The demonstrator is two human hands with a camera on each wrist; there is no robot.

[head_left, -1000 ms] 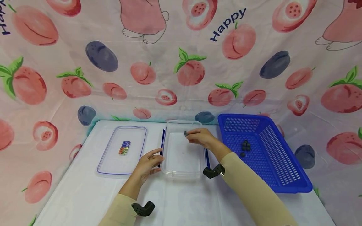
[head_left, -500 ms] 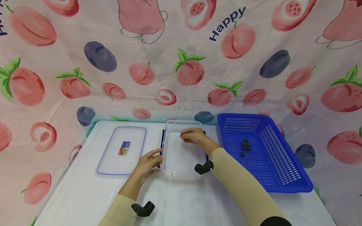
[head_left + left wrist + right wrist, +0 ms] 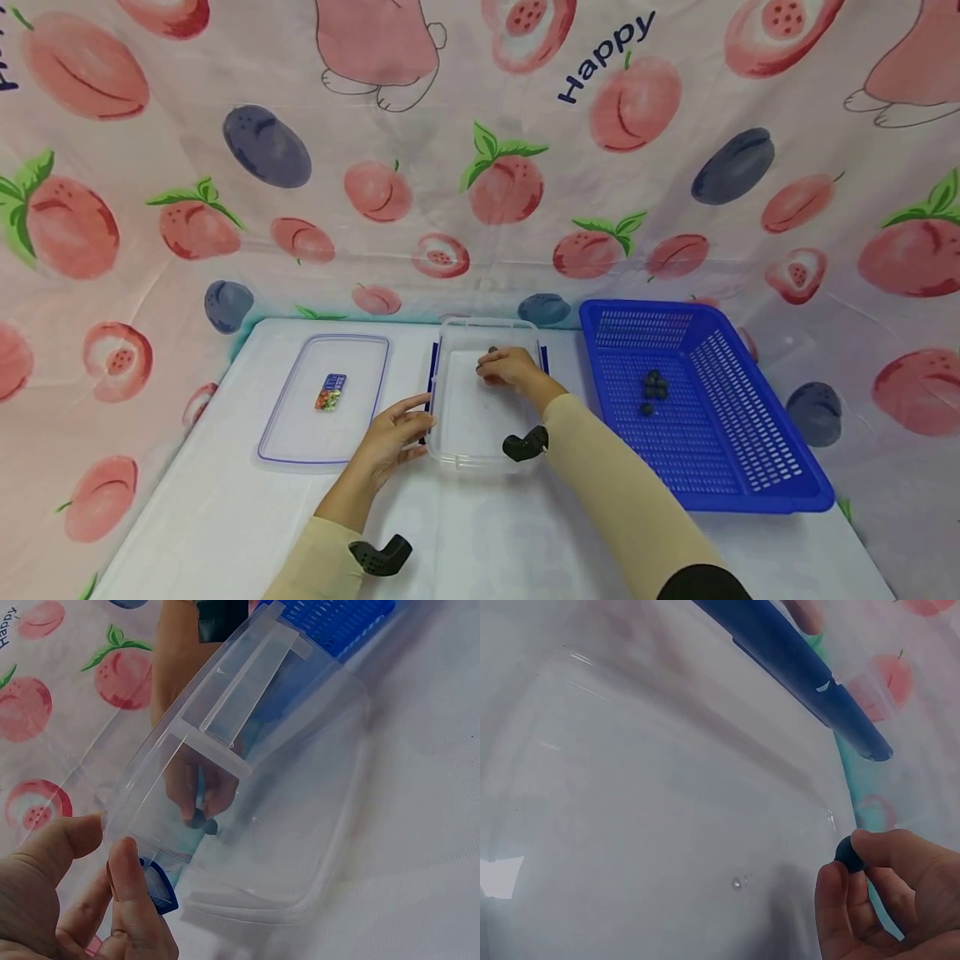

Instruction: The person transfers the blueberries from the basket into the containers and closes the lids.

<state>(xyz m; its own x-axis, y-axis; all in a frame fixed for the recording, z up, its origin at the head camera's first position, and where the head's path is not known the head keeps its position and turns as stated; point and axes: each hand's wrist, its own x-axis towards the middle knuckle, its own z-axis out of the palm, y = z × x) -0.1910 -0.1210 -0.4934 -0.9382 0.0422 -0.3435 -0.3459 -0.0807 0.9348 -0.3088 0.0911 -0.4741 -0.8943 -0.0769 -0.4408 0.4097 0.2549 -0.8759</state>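
A clear plastic storage box (image 3: 468, 417) with blue side latches stands uncovered at the middle of the table. My left hand (image 3: 393, 432) grips its left side, the fingers near the blue latch (image 3: 157, 886). Inside the box, toward its far end, my right hand (image 3: 512, 368) pinches a dark blueberry (image 3: 850, 855) between thumb and fingertips. A second dark blueberry (image 3: 492, 349) shows just beyond those fingers; the left wrist view has two dark balls side by side there. Several more blueberries (image 3: 654, 387) lie in the blue basket (image 3: 750, 487) on the right.
A clear lid (image 3: 300, 442) with a blue rim and a colourful label (image 3: 331, 392) lies on the white table (image 3: 465, 542) left of the box. Behind the table hangs a pink fruit-printed cloth (image 3: 420, 150). The basket's tall wall stands close to the box's right side.
My right hand has moved left and then slightly down inside the box with the blueberry. A dark blueberry now shows beyond its fingers. My left hand has stayed on the box.
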